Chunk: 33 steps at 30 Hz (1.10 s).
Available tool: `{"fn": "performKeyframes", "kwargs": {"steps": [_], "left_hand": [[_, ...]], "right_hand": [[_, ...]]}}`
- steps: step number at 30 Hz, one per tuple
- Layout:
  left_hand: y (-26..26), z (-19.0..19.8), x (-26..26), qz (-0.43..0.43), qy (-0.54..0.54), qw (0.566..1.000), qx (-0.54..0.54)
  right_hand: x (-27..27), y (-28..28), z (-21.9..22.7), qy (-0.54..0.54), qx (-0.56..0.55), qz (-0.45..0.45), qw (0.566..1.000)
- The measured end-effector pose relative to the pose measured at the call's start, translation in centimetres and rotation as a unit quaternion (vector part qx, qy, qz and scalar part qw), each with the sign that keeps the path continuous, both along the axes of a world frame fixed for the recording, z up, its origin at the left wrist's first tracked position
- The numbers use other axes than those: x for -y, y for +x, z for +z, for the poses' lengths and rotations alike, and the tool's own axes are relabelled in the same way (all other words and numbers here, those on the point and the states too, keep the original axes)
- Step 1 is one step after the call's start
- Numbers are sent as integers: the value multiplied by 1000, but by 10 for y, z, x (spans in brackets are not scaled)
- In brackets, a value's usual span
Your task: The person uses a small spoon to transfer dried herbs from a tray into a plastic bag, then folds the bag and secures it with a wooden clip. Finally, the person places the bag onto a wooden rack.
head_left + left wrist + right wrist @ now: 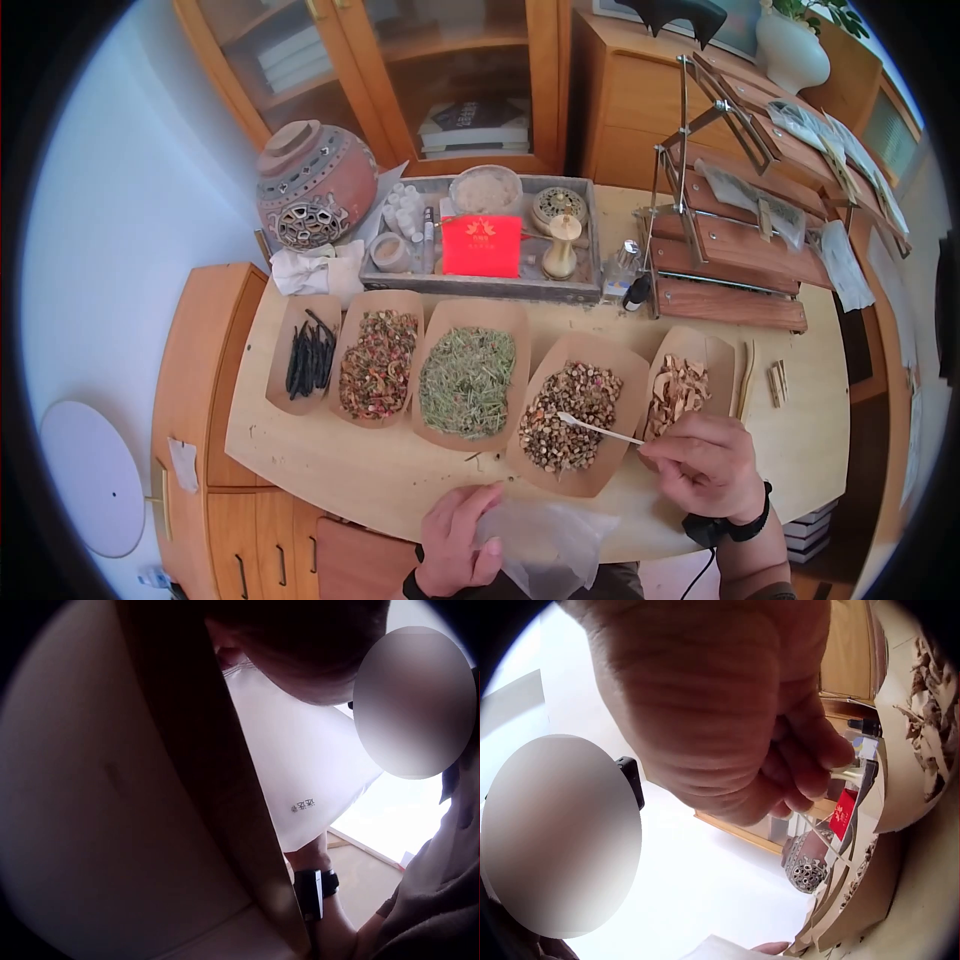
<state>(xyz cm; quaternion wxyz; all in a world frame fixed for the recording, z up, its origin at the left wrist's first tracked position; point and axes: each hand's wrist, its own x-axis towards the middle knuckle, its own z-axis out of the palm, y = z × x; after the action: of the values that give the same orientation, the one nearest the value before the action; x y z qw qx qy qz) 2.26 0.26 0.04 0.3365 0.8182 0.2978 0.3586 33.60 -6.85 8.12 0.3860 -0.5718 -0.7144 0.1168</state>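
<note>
Head view: positioned above the table (330,455), facing forward and down; the cabinet (450,90) lies far off at 12 o'clock. Left wrist view: set low, facing up toward the person (442,900) at 3 to 4 o'clock; it shares the close bag (300,765) with the head view. Right wrist view: directed along the tabletop, the right hand (690,697) very near at 12 o'clock; it shares the red packet (844,814) with the head view.
</note>
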Motion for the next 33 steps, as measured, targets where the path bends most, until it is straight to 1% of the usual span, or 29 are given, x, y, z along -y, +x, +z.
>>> {"fn": "performKeyframes", "kwargs": {"steps": [2, 5, 7, 10, 11, 13, 16, 18, 20, 21, 22, 23, 24, 26, 28, 33], "left_hand": [[1, 3, -1, 3, -19, 1000, -2], [5, 8, -7, -14, -15, 1000, -11], [8, 17, -7, -14, -38, 998, -37], [12, 14, -14, -32, -3, 999, -35], [12, 15, -15, -33, -3, 999, -36], [11, 17, -15, -41, -31, 995, -82], [12, 20, -16, -62, -22, 992, -104], [14, 19, -17, -64, -7, 993, -96], [14, 17, -16, -65, 7, 994, -90], [12, 14, -15, -68, 26, 994, -87], [11, 14, -14, -70, 44, 993, -84], [10, 16, -14, -71, 44, 993, -85], [9, 19, -13, -88, 32, 991, -96], [8, 21, -13, -107, 22, 988, -107], [7, 20, -13, -131, 43, 986, -89], [7, 17, -13, -141, 40, 987, -61]], "right_hand": [[-4, -3, -6, 40, -2, -1, 999], [-6, -10, -5, 14, 29, -27, 999], [-8, -7, -12, 30, 39, -21, 999], [-8, -6, -15, 46, 58, -10, 997], [-8, -7, -16, 48, 68, -8, 997], [-8, -7, -15, 45, 72, -4, 996], [-7, -6, -13, 42, 78, -2, 996], [-7, -4, -11, 44, 80, -2, 996], [-6, 1, -10, 54, 44, -28, 997], [-6, 2, -9, 54, 44, -28, 997], [-6, 3, -9, 70, 30, -55, 996], [-6, 3, -9, 86, 16, -82, 993], [-6, 2, -9, 86, 15, -83, 993], [-5, 1, -8, 70, -4, -119, 990], [-7, 1, -11, 69, 1, -124, 990], [-10, 0, -18, 46, 20, -128, 990]]}}
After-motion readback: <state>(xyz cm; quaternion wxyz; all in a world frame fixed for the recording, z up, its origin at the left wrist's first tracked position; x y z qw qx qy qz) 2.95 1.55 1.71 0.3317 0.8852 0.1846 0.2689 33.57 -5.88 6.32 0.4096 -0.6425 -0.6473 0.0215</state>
